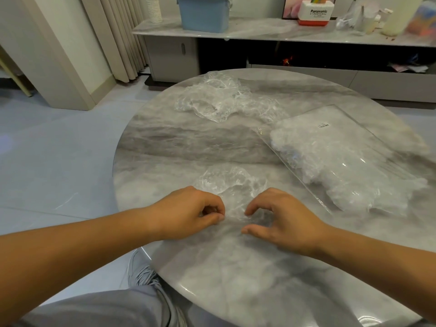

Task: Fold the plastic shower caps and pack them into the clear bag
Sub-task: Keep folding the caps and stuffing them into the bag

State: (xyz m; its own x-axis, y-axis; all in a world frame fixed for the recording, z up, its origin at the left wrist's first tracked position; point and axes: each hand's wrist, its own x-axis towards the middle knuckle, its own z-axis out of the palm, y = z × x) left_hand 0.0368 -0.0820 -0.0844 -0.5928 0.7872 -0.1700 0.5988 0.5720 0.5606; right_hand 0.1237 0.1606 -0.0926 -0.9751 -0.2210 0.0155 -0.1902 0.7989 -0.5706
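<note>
Pinching the crumpled transparent plastic shower cap [233, 182], apparently, the left hand [188, 213] has curled fingers; the right hand [283, 218] rests on it, fingers released. Cap lies on the grey marble tabletop [177, 142], near the filled clear bag [342, 156].

One tabletop [188, 142], two hands, and what can be counted
Left hand [188, 213] and right hand [283, 220]; one single shower cap [232, 182] by them; one loose heap of shower caps [219, 100] at the far edge, number impossible to tell; one clear bag [342, 149] with one white label [323, 125], its packed caps uncountable; on the shelf [259, 31] behind, one blue bin [204, 14], one stack of paper cups [153, 9], one Panasonic box [316, 13].
</note>
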